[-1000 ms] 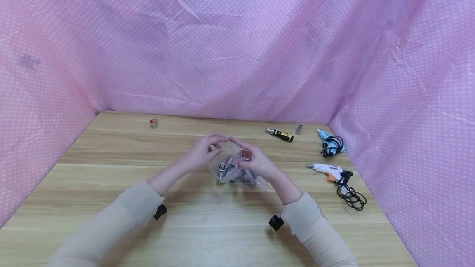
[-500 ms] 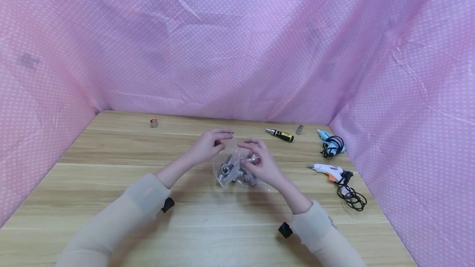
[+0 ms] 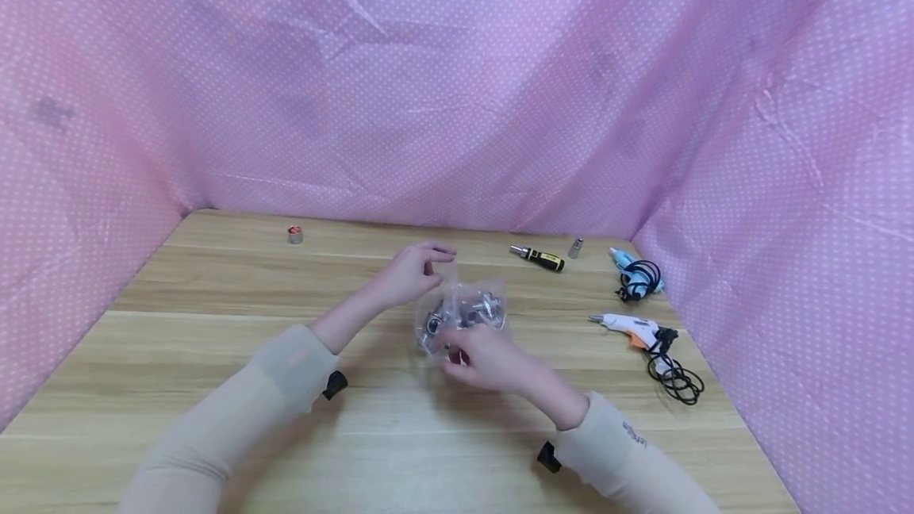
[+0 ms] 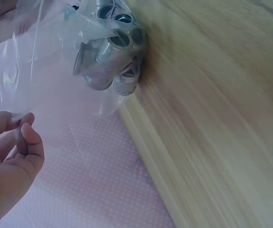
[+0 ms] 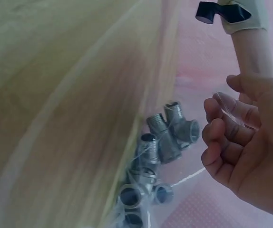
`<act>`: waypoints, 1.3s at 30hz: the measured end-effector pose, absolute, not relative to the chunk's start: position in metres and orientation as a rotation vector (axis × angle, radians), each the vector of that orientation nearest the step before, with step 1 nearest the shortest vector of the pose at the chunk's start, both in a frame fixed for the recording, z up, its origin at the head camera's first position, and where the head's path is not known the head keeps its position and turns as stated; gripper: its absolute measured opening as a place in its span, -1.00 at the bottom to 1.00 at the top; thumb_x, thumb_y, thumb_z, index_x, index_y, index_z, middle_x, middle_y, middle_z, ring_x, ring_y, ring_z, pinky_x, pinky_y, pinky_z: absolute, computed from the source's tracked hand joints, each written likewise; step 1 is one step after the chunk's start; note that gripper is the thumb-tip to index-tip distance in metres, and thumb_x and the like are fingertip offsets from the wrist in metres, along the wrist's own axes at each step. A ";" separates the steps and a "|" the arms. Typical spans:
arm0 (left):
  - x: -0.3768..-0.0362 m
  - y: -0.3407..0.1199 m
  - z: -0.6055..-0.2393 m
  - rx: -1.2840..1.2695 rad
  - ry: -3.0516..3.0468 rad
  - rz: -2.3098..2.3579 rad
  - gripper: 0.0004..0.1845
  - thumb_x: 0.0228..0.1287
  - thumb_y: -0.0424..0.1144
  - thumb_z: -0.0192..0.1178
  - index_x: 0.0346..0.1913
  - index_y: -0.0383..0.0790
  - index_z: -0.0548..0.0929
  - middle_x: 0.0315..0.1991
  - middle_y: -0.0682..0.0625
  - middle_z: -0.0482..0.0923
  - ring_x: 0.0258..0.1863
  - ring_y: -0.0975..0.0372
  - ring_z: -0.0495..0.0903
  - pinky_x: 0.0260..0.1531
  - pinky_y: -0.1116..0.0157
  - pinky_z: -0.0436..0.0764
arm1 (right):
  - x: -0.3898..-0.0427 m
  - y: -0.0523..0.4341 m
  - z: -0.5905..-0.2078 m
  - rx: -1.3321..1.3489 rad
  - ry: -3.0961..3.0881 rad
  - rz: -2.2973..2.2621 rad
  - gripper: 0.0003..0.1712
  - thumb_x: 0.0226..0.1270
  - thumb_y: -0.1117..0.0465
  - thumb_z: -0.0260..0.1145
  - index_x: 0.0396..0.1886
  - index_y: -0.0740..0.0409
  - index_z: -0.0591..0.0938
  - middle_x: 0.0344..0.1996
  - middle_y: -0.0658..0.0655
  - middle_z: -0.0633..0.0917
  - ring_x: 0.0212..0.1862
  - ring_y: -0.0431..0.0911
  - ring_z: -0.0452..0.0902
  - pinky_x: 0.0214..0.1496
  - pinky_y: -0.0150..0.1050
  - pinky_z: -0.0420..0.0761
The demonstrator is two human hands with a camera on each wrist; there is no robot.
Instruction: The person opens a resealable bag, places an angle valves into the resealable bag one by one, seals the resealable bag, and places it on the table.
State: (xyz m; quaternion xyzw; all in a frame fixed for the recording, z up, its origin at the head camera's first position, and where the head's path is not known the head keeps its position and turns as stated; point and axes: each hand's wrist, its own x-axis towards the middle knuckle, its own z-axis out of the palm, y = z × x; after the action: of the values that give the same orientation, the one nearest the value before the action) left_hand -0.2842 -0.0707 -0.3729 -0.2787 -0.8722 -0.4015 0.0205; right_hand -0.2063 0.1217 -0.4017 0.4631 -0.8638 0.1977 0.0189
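Right hand (image 3: 477,362) dropped to bag's (image 3: 462,314) lower edge, grip pinching plastic; left hand (image 3: 414,272) still pinching top

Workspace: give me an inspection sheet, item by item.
Surface: wooden table, bare grain showing.
Job's things: clear plastic bag of grey threaded metal fittings, held up above the table.
Clutter: screwdriver, small metal piece, blue glue gun, white glue gun, small round fitting.
Grips: left hand pinches the bag's top; right hand holds its lower edge.
Cables: black cords coiled at both glue guns.
Surroundings: pink dotted cloth on three sides.
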 end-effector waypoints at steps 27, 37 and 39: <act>-0.263 -0.127 -0.280 -1.290 -2.330 -0.625 -0.94 0.17 -0.33 0.30 -0.36 -0.26 0.66 -0.42 0.03 0.60 -0.48 0.30 0.50 -0.48 0.40 0.55 | -0.266 0.208 -0.281 1.347 -2.285 0.857 -0.79 0.07 0.46 0.38 -0.49 0.06 0.62 -0.59 -0.08 0.63 -0.56 -0.33 0.32 -0.58 -0.43 0.34; -0.249 -0.138 -0.276 -1.105 -2.372 -0.732 -0.93 0.18 -0.35 0.28 -0.39 -0.28 0.60 -0.47 0.00 0.60 -0.50 0.28 0.51 -0.49 0.35 0.55 | -0.267 0.193 -0.289 1.215 -2.237 0.945 -0.89 0.06 0.52 0.36 -0.44 0.30 0.62 -0.50 0.18 0.69 -0.47 -0.29 0.48 -0.42 -0.55 0.45; -0.246 -0.137 -0.282 -1.073 -2.375 -0.761 -0.92 0.22 -0.34 0.25 -0.36 -0.29 0.58 -0.46 -0.01 0.58 -0.48 0.27 0.51 -0.48 0.35 0.56 | -0.270 0.193 -0.296 1.167 -2.242 0.977 -0.92 0.10 0.48 0.35 -0.41 0.30 0.63 -0.46 0.17 0.70 -0.45 -0.30 0.48 -0.40 -0.56 0.46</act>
State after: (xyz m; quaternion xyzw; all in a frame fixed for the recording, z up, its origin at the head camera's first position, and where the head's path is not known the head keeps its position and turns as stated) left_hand -0.2464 -0.1373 -0.2821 -0.3863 -0.8549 -0.2739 0.2119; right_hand -0.2704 0.1934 -0.2960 0.4207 -0.8082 0.3522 0.2142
